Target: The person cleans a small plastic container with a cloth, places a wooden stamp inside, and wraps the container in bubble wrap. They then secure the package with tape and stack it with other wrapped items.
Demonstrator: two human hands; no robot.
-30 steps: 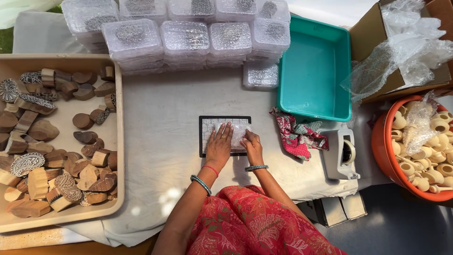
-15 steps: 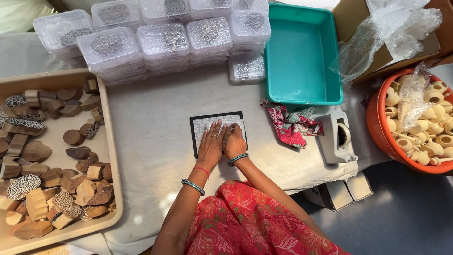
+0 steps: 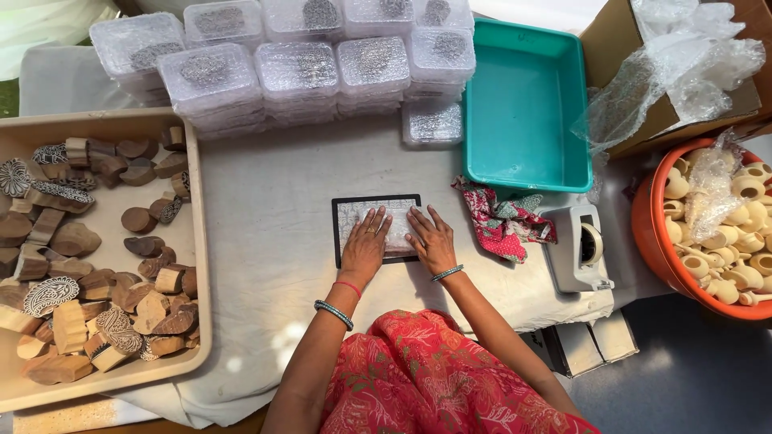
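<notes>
A small black-framed pad lies on the white cloth before me, with a piece of bubble wrap spread over it. My left hand rests flat on the pad's left half, fingers spread. Beside it, my right hand presses flat on the wrap over the right half. Both wrists wear bangles. What lies under the wrap is hidden by my hands.
A beige tray of carved wooden blocks sits left. Stacks of clear plastic boxes line the back. A teal tray, patterned red cloth, grey tape dispenser, orange tub of pale pieces and a cardboard box stand right.
Both hands stayed pressed on the pad; the fingers have spread a little wider across the wrap. The camera shifted, moving the scene slightly in view.
</notes>
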